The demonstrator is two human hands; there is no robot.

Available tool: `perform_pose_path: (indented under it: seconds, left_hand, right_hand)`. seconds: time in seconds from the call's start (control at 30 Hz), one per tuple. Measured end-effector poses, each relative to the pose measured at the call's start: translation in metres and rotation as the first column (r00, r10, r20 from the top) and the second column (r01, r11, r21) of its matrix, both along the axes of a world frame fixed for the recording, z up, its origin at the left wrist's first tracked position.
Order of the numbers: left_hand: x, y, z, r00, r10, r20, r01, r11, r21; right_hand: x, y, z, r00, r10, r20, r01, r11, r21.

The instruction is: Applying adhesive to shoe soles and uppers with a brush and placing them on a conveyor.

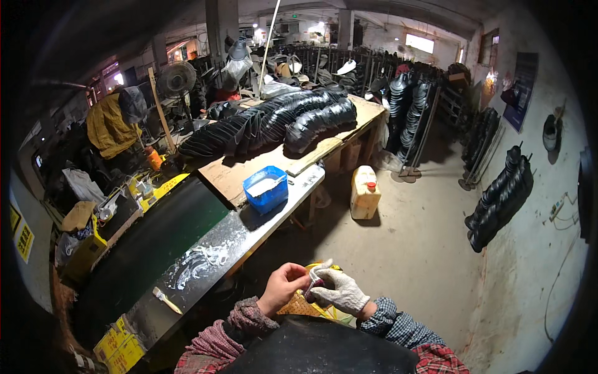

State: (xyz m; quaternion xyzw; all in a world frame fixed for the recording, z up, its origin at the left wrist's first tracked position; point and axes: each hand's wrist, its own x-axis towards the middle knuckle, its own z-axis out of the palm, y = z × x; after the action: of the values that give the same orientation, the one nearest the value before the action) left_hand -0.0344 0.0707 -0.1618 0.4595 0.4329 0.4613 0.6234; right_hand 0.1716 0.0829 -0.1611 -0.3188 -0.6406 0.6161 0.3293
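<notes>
My left hand [283,288] is bare, its thumb and fingers pinched together on the edge of a bunched white knit glove with a dark red hem [315,282]. My right hand [341,293] wears a white knit work glove, and its fingers are closed on the same bunched piece from the other side. Both hands meet in front of my body, above a yellow woven bag or basket [299,305] that they partly hide. A black apron [311,346] covers my lap.
On the bench to the left are a brush [167,300], smeared white paste [199,265] and a blue tub of white paste [266,189]. Stacked black curved pieces [261,124] lie behind it. A jerrycan with a red cap [365,193] stands on the floor; racks line the right wall.
</notes>
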Motion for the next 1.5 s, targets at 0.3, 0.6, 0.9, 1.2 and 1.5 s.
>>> perform_pose_path:
  seconds: [0.3,0.6,0.9,1.2,1.5]
  left_hand:
    - [0.002,-0.01,-0.01,0.996,-0.083,-0.035,0.081,0.995,-0.051]
    - [0.018,-0.018,0.027,0.787,0.033,-0.616,0.424,0.697,0.578]
    - [0.04,-0.002,-0.006,0.088,-0.31,-0.947,0.847,0.524,-0.093]
    - [0.057,0.041,-0.008,0.881,-0.119,0.458,-0.001,0.967,0.255]
    - [0.004,0.084,-0.027,0.909,-0.067,0.411,-0.007,0.985,0.175]
  right_hand:
    - [0.004,-0.004,-0.007,0.968,-0.115,0.224,0.066,0.975,0.214]
    - [0.01,0.004,-0.031,0.866,-0.185,0.465,0.047,0.955,0.293]
    - [0.01,0.007,-0.029,0.858,-0.394,0.33,0.19,0.839,0.51]
    - [-0.022,0.016,0.022,0.886,-0.406,0.225,0.056,0.573,0.818]
    - [-0.059,0.0,0.028,0.984,-0.137,0.118,-0.032,0.51,0.86]
